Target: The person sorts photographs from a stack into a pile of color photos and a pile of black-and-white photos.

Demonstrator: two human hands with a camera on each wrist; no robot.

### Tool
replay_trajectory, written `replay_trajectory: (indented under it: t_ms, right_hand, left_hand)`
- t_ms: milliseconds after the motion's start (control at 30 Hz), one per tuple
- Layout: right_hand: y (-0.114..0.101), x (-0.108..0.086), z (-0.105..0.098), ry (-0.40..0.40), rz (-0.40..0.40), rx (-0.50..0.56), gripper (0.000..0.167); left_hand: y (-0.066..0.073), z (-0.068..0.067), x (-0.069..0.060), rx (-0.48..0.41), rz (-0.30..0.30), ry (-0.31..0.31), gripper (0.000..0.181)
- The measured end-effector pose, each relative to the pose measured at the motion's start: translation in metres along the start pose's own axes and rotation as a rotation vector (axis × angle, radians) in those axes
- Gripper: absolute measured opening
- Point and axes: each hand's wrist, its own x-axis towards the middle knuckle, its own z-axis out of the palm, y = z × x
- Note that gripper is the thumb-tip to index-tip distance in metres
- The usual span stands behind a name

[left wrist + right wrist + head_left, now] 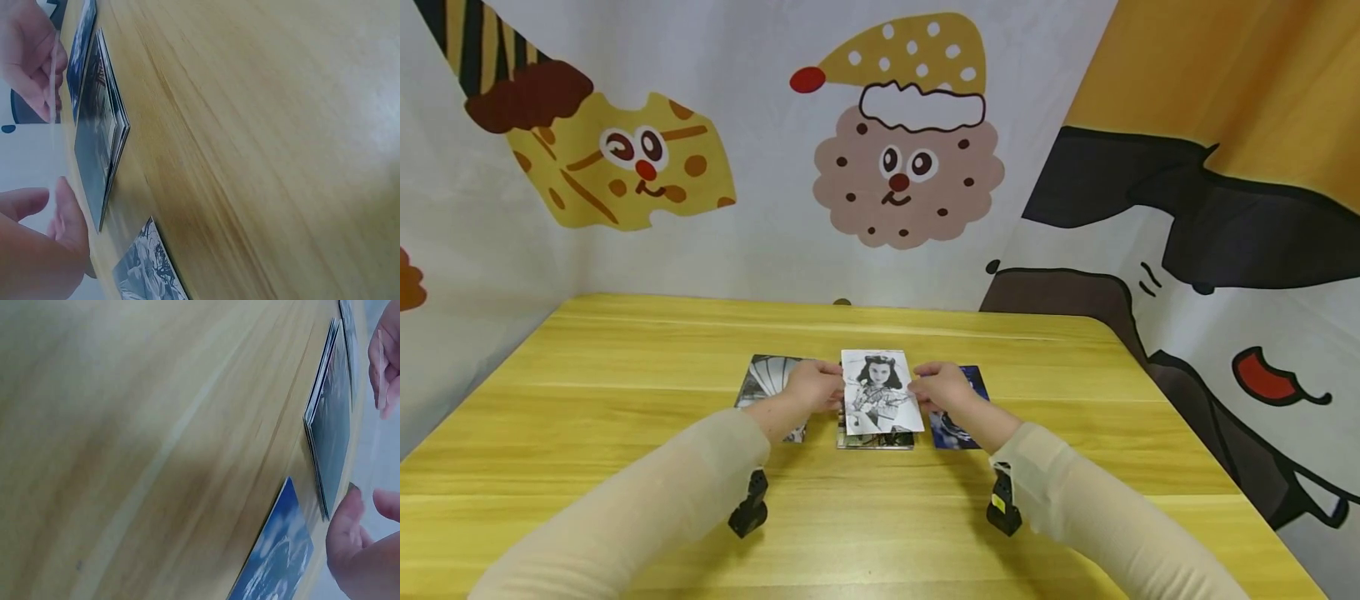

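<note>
A black-and-white photo print [881, 393] of a dark-haired person is held in the air between both hands. My left hand [815, 387] pinches its left edge between thumb and fingers, and my right hand [943, 387] pinches the right edge. Beneath it, on the table, lies a stack of photo prints [94, 140], mostly covered by the raised print in the head view. Both wrist views show a gap between the held print, seen edge-on, and that stack.
To the left lies a black-and-white print [762, 375], partly under my left hand. A blue print [953, 437] lies at the right, partly behind my right hand. The wooden table [865, 525] meets a cartoon-patterned curtain [760, 258] at its back edge.
</note>
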Motion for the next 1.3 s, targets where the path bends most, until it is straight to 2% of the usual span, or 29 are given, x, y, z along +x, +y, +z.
replay_trajectory:
  t_ms: [133, 433, 867, 1300]
  right_hand:
    - [0.001, 0.000, 0.001, 0.001, -0.006, 0.039, 0.043]
    - [-0.003, -0.003, 0.001, -0.020, -0.001, 0.109, 0.045]
    - [-0.009, -0.003, 0.008, -0.011, -0.005, 0.058, 0.044]
    - [-0.021, -0.008, 0.018, -0.008, -0.017, 0.087, 0.045]
  left_hand:
    - [-0.001, 0.001, 0.003, -0.043, 0.006, 0.011, 0.042]
    - [0.001, 0.000, 0.001, -0.054, 0.010, 0.017, 0.042]
    - [0.006, -0.011, -0.002, 0.000, 0.021, 0.016, 0.042]
    - [0.010, -0.025, -0.001, 0.017, 0.033, 0.000, 0.043]
